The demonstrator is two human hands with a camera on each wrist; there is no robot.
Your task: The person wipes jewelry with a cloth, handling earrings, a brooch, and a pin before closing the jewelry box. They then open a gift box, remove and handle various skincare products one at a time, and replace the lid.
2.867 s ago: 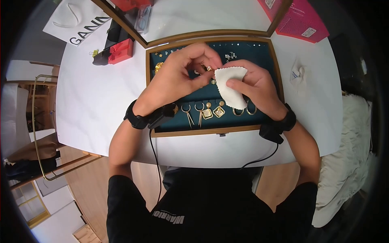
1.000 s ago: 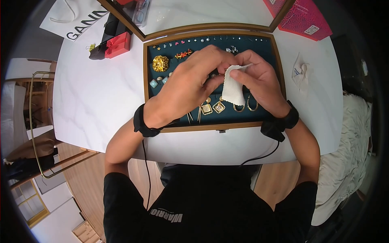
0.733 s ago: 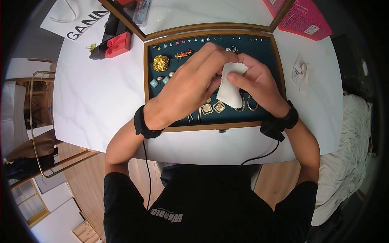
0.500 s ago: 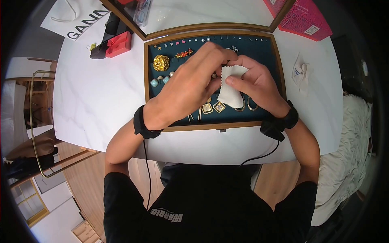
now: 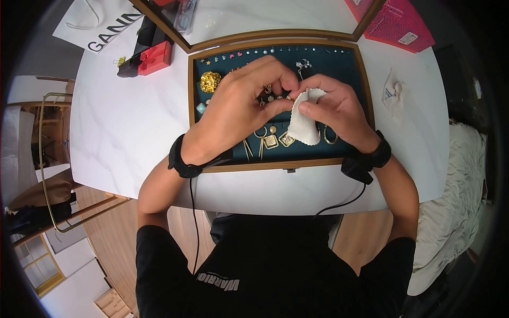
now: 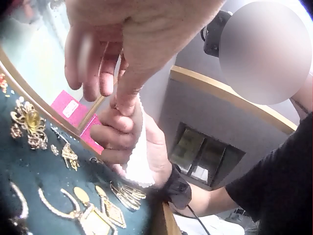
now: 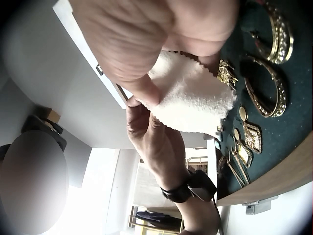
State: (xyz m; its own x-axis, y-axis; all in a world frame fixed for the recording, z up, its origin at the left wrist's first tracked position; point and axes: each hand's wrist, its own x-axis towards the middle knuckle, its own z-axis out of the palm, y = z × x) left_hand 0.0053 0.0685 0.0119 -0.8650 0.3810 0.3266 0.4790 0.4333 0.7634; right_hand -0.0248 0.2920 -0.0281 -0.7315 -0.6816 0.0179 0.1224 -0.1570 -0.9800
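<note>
In the head view my right hand (image 5: pixel 339 108) pinches a small white cloth (image 5: pixel 304 124) with scalloped edges, its thumb flat on the front. My left hand (image 5: pixel 233 100) reaches in from the other side, thumb and forefinger meeting right at the cloth's upper edge. A tiny gold-toned piece (image 5: pixel 289 97) shows at those fingertips, mostly hidden; I cannot tell its kind. Below both hands lies an open wooden jewelry box (image 5: pixel 254 167) lined in dark green. Drop earrings (image 5: pixel 271 141) and hoop earrings (image 7: pixel 266 88) sit along its near side.
The box's glass lid (image 5: pixel 265 37) stands raised at the back. A gold ornament (image 5: pixel 210 82) lies at the box's left. Outside are a red gift box (image 5: pixel 154 59), a white paper bag (image 5: pixel 98 26), a pink box (image 5: pixel 395 26) and a clear plastic bag (image 5: pixel 392 98).
The left hand has turned and drawn back slightly from over the cloth, widening the gap between its thumb and fingers. The cloth has shifted and folded a little in the right hand.
</note>
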